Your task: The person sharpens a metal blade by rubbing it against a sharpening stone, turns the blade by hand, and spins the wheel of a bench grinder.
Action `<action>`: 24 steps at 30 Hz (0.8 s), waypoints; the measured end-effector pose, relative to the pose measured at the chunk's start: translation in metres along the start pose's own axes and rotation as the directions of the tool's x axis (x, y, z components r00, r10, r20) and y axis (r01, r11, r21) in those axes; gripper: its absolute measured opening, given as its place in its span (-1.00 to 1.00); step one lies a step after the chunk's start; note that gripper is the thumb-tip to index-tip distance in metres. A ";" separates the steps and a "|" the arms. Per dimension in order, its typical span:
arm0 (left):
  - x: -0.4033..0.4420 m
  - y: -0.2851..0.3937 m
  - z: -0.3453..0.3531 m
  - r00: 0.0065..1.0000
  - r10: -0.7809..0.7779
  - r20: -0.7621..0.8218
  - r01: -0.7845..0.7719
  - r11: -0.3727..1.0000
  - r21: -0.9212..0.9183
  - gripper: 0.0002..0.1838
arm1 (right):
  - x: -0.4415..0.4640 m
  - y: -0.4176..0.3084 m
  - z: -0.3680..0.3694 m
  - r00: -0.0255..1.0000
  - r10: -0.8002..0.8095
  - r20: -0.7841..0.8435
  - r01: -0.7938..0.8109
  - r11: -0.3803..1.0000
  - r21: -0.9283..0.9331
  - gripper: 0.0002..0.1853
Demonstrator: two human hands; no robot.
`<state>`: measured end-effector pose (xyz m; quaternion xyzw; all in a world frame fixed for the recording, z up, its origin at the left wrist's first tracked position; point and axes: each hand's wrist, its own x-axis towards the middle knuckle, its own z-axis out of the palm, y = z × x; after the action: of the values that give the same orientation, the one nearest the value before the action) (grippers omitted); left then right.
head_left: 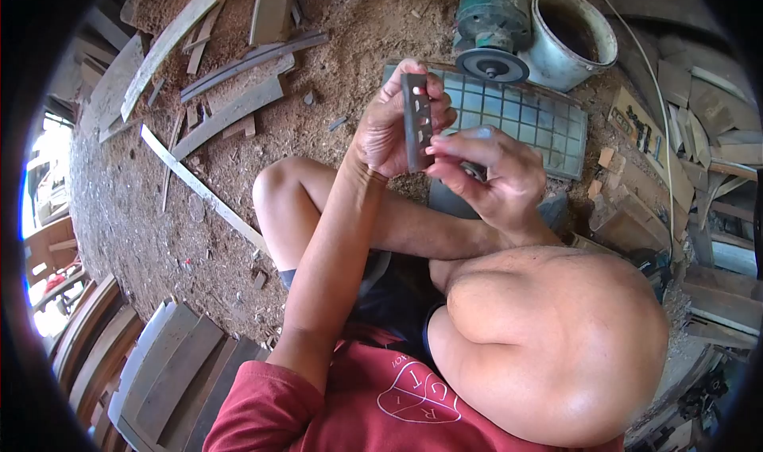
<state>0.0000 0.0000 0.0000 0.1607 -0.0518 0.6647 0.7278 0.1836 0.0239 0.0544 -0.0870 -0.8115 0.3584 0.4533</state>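
Note:
My left hand (391,122) is wrapped round a dark, narrow bar (414,124) with a row of several notches or holes along one side. It holds the bar nearly upright above my crossed legs. At the bar's lower end is my right hand (494,166), its thumb and index finger brought close together at the edge. Whether something small sits between those fingertips is too small to make out. Behind both hands lies a framed panel with a grid (517,118).
A green motor with a grinding disc (492,66) stands beyond the panel, beside a white bucket (548,69) of dark liquid. Curved wood pieces (230,122) and a long pale strip (203,188) lie on the sawdust-covered ground. More boards (171,372) are stacked at the lower left and right.

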 end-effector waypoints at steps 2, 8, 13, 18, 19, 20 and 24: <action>0.004 -0.003 0.008 0.961 0.105 -0.256 -0.068 0.986 0.151 -0.77 | -0.002 -0.002 0.000 0.856 0.517 -0.015 -0.446 0.752 0.485 -0.66; 0.034 -0.029 0.034 0.825 0.303 -0.477 -0.023 0.862 0.507 -0.69 | 0.031 0.020 -0.043 0.688 0.670 -0.279 -0.488 0.712 0.506 -0.76; 0.031 -0.045 0.018 0.875 0.174 -0.452 0.263 0.614 0.744 -0.61 | 0.089 0.099 -0.154 0.822 0.370 -0.433 -0.537 0.757 -0.372 -0.70; -0.002 -0.072 -0.033 0.908 0.062 -0.415 0.330 0.505 0.798 -0.71 | 0.093 0.196 -0.195 0.667 0.739 0.100 -0.184 0.293 -0.938 -0.75; -0.010 -0.082 -0.056 0.933 0.128 -0.336 0.251 0.435 0.865 -0.72 | 0.092 0.209 -0.196 0.602 0.786 0.138 -0.155 0.285 -0.946 -0.75; -0.018 -0.084 -0.062 0.920 0.127 -0.371 0.284 0.435 0.854 -0.72 | 0.091 0.219 -0.199 0.555 0.817 0.156 -0.141 0.277 -0.950 -0.75; -0.036 -0.075 -0.051 0.808 0.070 -0.585 0.454 0.557 0.695 -0.74 | 0.097 0.234 -0.207 0.440 0.879 0.184 -0.116 0.259 -0.959 -0.73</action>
<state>0.0624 -0.0232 -0.0711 0.2811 0.4879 0.5406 0.6251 0.2504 0.3439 0.0341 -0.4355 -0.8823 0.0461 -0.1727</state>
